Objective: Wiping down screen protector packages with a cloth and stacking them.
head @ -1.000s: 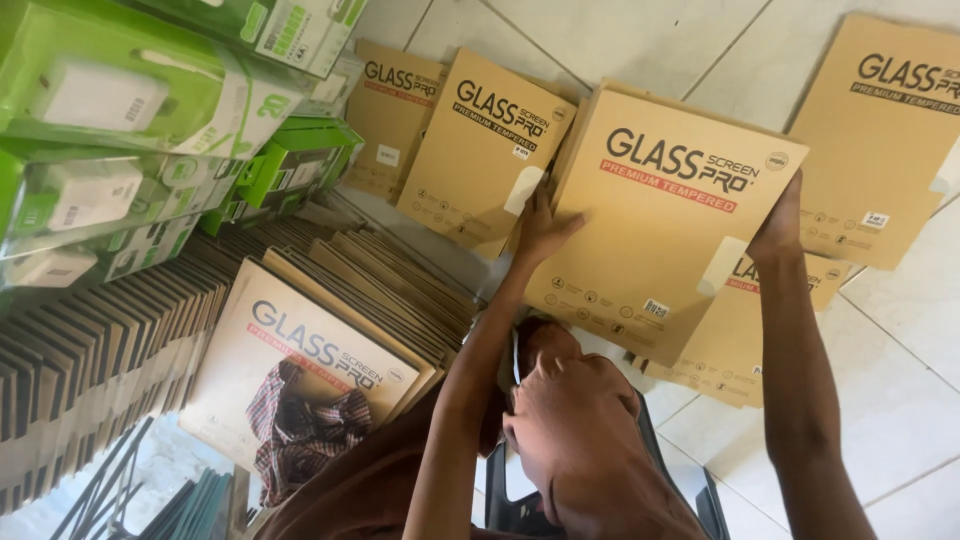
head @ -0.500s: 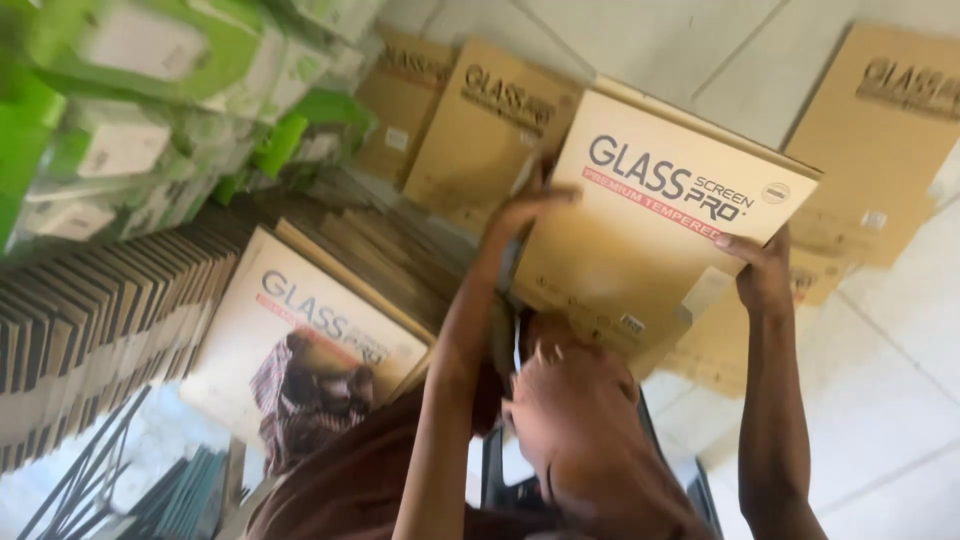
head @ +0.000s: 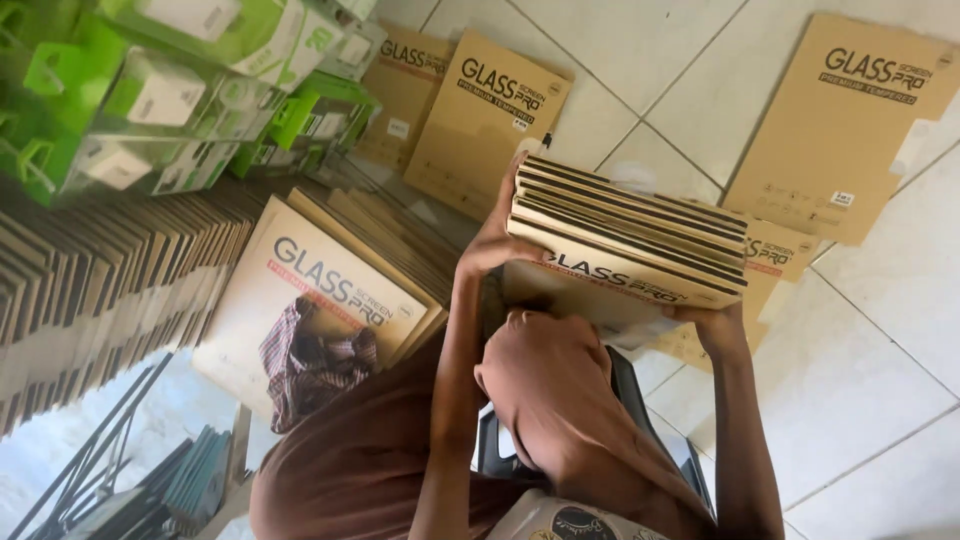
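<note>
- The left hand (head: 492, 240) is up, fingers curled tight on the left end of a stack of flat brown boxes (head: 625, 245).
- The right hand (head: 712, 322) holds the stack from under its right end, closed on it.
- The stack is in the air, tipped so its thin edges show, above the tile floor (head: 880, 370).
- A checked cloth (head: 310, 362) lies on a flat box (head: 320, 300) to the left.
- More brown boxes (head: 480, 120) lie farther on the floor.
- Green packs (head: 180, 90) sit at the far left corner.
</note>
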